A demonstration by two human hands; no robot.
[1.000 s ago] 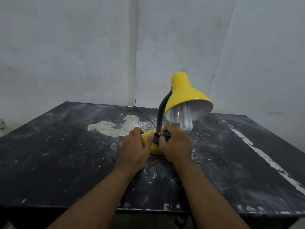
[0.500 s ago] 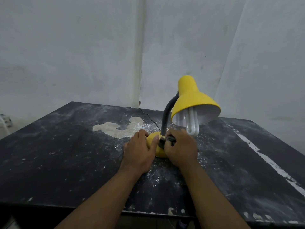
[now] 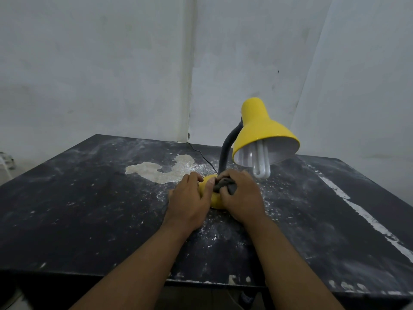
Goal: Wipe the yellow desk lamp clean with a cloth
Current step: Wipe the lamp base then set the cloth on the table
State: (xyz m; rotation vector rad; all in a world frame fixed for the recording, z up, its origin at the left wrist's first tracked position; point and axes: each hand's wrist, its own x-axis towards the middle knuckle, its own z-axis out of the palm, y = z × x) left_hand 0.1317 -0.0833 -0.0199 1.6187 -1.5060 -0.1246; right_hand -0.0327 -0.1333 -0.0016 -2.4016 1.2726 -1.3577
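Observation:
The yellow desk lamp point(image 3: 261, 128) stands near the middle of the dark table, its shade tilted toward me with a white spiral bulb point(image 3: 260, 163) showing inside. A grey bendy neck runs down to the round yellow base point(image 3: 206, 183). My left hand point(image 3: 190, 200) lies flat against the left side of the base, thumb on top of it. My right hand point(image 3: 242, 198) presses a crumpled dark grey cloth point(image 3: 225, 185) onto the base where the neck meets it. Most of the base is hidden under both hands.
The black table point(image 3: 78, 209) is scuffed and dusted with white specks, with a pale worn patch point(image 3: 165, 168) behind my left hand. A thin black cord point(image 3: 201, 154) runs from the base to the wall corner. White walls close in behind and right.
More of the grey cloth shows between my right fingers than before. Both hands stay on the base. My head has shifted, so the lamp sits slightly further right and lower in view.

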